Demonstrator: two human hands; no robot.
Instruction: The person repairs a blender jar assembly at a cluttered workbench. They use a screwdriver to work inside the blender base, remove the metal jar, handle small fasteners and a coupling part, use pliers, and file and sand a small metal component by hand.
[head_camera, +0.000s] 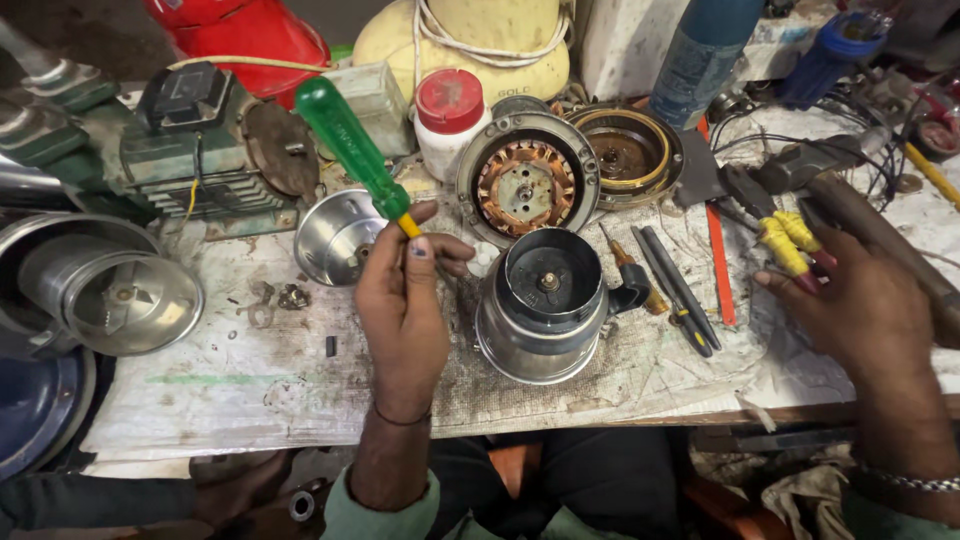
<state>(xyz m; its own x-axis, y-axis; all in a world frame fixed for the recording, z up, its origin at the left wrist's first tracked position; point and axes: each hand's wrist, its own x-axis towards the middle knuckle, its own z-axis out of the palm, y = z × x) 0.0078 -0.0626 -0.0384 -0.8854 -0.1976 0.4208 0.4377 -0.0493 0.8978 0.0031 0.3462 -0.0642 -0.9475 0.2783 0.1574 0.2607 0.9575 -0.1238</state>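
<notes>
Green-handled screwdriver (352, 148) rises at a slant from my left hand (402, 300), whose fingertips pinch it at the yellow collar just below the handle; the blade is hidden behind the fingers. My right hand (868, 305) lies at the right side of the counter (250, 385) with fingers half curled over the red and yellow grips of a pair of pliers (775, 225); I cannot tell whether it has closed on them or only rests there. Between the hands stands an inverted steel mixer jar (548, 310) with a black base and side handle, its coupling screw facing up at the centre. I judge that good work here calls for the blade set square in that central fitting and the jar steadied so that it cannot turn.

Containers, outward: a small steel cup (338, 236) lies on its side just behind the left hand, with a fitting visible inside; a larger steel jar (125, 300) at far left shows its blade within. A white tub with a red lid (448, 118) is shut, contents unseen. Behind the mixer jar lies an open motor housing (526, 185) showing copper windings, and beside it a round casing (625, 155). Two slim screwdrivers (672, 290) lie just right of the jar.
</notes>
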